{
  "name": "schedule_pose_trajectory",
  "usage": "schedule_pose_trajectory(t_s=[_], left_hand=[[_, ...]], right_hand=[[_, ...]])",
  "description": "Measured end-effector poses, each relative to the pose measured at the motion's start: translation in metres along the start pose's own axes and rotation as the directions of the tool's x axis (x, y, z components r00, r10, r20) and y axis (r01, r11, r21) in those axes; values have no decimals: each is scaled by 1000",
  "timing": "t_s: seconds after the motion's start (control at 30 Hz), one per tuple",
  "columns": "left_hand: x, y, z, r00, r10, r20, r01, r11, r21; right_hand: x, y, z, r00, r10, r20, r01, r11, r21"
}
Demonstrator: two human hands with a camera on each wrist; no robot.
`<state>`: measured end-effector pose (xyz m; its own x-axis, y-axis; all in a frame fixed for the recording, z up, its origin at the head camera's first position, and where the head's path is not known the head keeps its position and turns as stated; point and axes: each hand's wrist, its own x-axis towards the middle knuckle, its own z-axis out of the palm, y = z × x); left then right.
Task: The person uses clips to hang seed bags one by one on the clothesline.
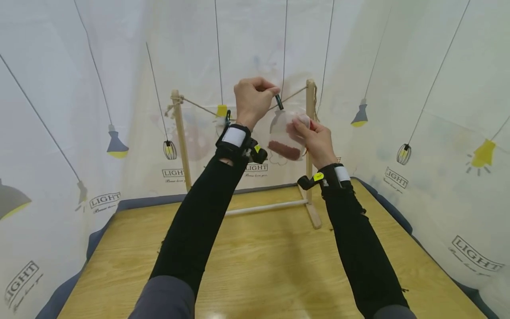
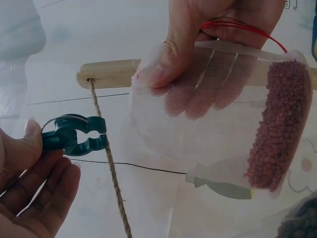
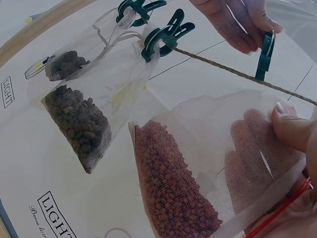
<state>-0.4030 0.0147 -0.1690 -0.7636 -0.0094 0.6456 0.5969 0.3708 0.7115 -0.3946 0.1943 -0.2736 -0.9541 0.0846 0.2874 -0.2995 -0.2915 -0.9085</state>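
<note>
Between thumb and fingers my left hand [image 1: 254, 101] pinches the handle end of a green spring clip [image 2: 74, 135]. The clip's mouth is at the twine rope [image 2: 113, 173]; whether it bites on it I cannot tell. My right hand [image 1: 320, 142] grips the upper part of a sheer white mesh drawstring bag [image 1: 282, 133], the thumb in front and fingers showing through the mesh. Reddish-brown granules [image 3: 171, 183] fill the bag's bottom. A red cord [image 3: 282, 210] hangs over the right hand. The bag is just below the rope.
Two mesh bags of dark pellets [image 3: 79, 121] hang from the rope by green clips [image 3: 166, 37] in the right wrist view. Wooden posts [image 1: 309, 133] hold the rope above a wooden table [image 1: 259, 257]. A white bar [image 1: 271, 207] joins the stand low down. Printed curtains [image 1: 418, 88] surround it.
</note>
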Motion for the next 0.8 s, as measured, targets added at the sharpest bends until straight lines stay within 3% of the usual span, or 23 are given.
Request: schedule_pose_trajectory(t_s=[0.43, 0.8], left_hand=[[7, -1, -5, 999, -29, -41, 29, 1000, 5], [7, -7, -7, 995, -96, -3, 96, 995, 27]], right_hand=[[10, -4, 15, 1000, 6, -7, -6, 999, -50], [14, -7, 23, 1000, 8, -5, -8, 1000, 4]])
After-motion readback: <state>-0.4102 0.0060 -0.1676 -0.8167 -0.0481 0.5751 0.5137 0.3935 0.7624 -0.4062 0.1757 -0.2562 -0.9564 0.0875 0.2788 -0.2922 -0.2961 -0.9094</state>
